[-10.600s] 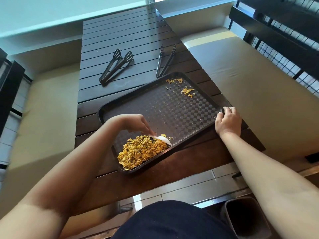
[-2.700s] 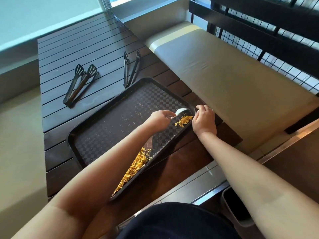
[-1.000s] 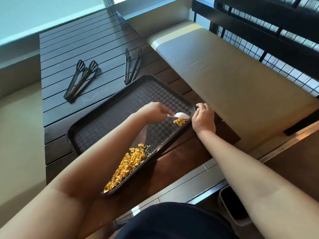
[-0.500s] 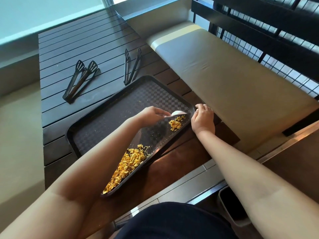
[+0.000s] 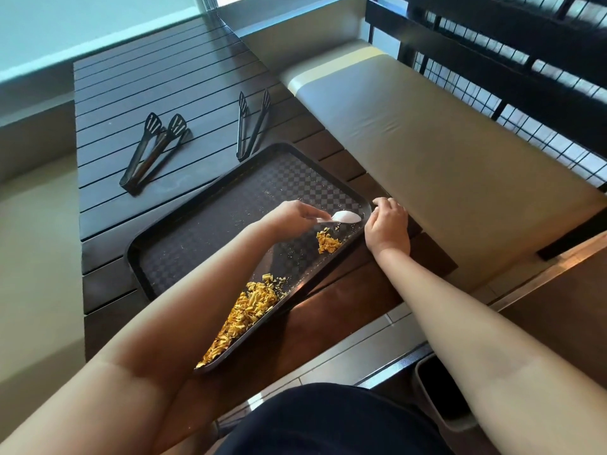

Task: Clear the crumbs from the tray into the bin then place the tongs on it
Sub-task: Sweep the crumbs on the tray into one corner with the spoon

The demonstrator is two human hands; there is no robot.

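Both hands (image 5: 387, 224) work at the tray's (image 5: 197, 231) right rim.

A dark slatted wooden table (image 5: 157, 77) stands between two beige cushioned benches (image 5: 443, 152), with daylight falling from a window (image 5: 65, 24) at its far end. Black metal grid railing (image 5: 512, 60) runs behind the right bench, and pale floor tiles (image 5: 358, 353) show below.

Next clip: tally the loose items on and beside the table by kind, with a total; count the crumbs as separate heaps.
Tongs: 2, a slotted pair and a slim pair
Tray: 1
Spoon: 1
Crumb heaps: 2, a big heap and a small heap
Bin: 1
Total: 7
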